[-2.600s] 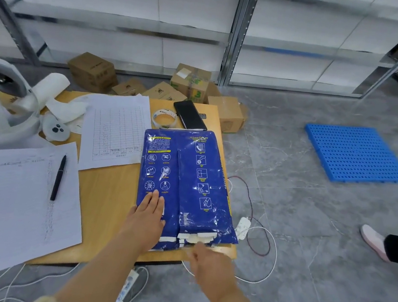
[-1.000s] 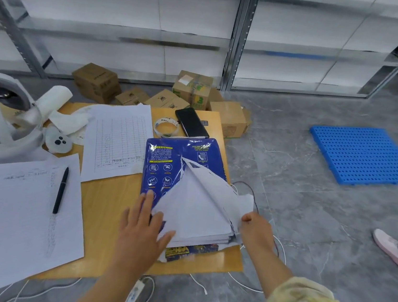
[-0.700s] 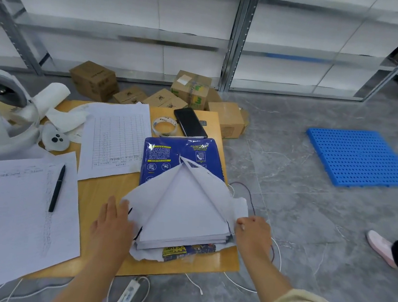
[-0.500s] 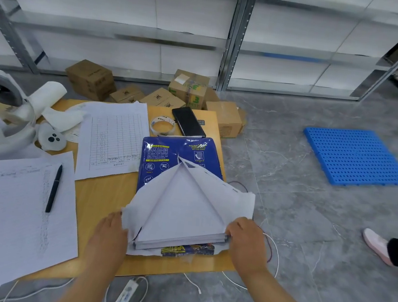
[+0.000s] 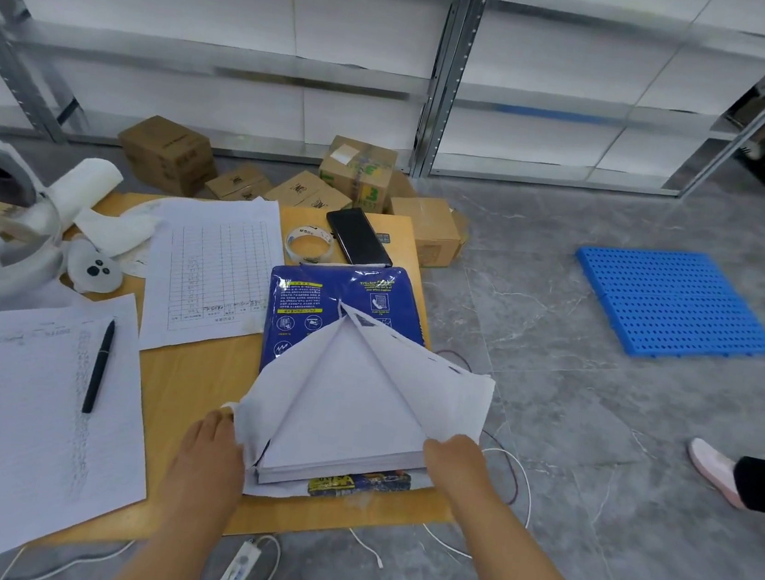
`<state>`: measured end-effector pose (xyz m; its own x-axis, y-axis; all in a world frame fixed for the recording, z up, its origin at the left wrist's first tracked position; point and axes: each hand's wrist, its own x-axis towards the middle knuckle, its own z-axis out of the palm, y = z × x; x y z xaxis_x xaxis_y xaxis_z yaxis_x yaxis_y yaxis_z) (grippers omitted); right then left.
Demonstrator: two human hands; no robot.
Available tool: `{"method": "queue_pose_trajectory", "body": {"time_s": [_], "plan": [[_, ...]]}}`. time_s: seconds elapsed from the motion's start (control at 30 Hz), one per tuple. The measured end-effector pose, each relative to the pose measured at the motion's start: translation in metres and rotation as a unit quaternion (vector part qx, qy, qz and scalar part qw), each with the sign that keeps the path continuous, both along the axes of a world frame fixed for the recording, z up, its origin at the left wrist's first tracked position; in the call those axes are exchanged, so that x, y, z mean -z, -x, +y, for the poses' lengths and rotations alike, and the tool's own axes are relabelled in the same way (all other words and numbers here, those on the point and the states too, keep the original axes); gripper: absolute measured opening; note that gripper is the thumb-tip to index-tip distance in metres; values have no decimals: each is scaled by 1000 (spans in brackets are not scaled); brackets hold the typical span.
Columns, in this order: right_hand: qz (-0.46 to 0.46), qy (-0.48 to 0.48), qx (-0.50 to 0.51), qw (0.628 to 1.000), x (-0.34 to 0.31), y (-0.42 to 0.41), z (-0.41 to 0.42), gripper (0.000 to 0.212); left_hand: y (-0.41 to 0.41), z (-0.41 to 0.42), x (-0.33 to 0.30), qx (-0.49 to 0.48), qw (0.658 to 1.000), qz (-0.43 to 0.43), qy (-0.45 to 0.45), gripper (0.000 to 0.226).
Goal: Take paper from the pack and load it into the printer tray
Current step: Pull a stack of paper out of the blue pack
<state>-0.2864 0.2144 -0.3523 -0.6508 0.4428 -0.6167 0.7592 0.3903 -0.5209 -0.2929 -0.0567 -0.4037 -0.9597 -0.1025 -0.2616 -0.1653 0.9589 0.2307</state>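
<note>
A small wooden surface (image 5: pixel 194 392) stands on a grey tiled floor in front of empty metal shelving, and the paper pack sits at its near right corner.

Nearest the camera, the left hand (image 5: pixel 212 447) pinches the left flap of the torn white wrapper (image 5: pixel 449 394), its grip closed on that flap at the near left corner of the ream. The right hand (image 5: pixel 458 460) rests at the near right corner, fingers curled over the flap and the edge of the sheets; whether it grips only wrapper or paper too, I cannot tell. Between them lies the stack of white paper (image 5: pixel 346 410), bared in a triangle where the wrapper is peeled open, its near edge showing as a thick block. The far half is still sheathed in the blue pack (image 5: pixel 322 297).

The full ream is likely heavy and dense, but the sheets slide on each other and a thin batch will sag. A moderate batch, taken at the near edge with thumbs on top and fingers beneath, should lift squarely. The loose wrapper is flimsy and gives no hold.

Beyond lie a tape roll (image 5: pixel 308 244), a phone (image 5: pixel 358 236) and cardboard boxes (image 5: pixel 355 180). No printer tray is in view.
</note>
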Motion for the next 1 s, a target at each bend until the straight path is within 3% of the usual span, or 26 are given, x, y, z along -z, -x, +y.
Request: {"method": "queue_pose_trajectory", "body": {"time_s": [0.1,0.23,0.37,0.5,0.67,0.77,0.87,1.0], "plan": [[-5,65,73,995,1,5,-1,14,-1,-1,3,10,1000,5,4,49],[4,50,72,996,1,5,4,19,0,-4,9,21,1000,14,15,49],[6,110,126,986,-5,9,3,22,1,-6,18,56,997,4,57,44],[13,235,207,950,-14,19,-5,8,3,-10,25,76,993,-11,89,42],[51,382,304,871,-25,31,-15,24,5,-11,24,89,991,-27,97,40],[37,352,293,888,-24,36,-17,40,3,-8,14,63,996,-27,60,43],[27,323,270,907,-23,33,-17,45,6,-1,-7,-17,998,-28,-54,52],[29,321,249,913,-31,23,-13,44,3,9,-40,-124,972,-60,-192,36]]}}
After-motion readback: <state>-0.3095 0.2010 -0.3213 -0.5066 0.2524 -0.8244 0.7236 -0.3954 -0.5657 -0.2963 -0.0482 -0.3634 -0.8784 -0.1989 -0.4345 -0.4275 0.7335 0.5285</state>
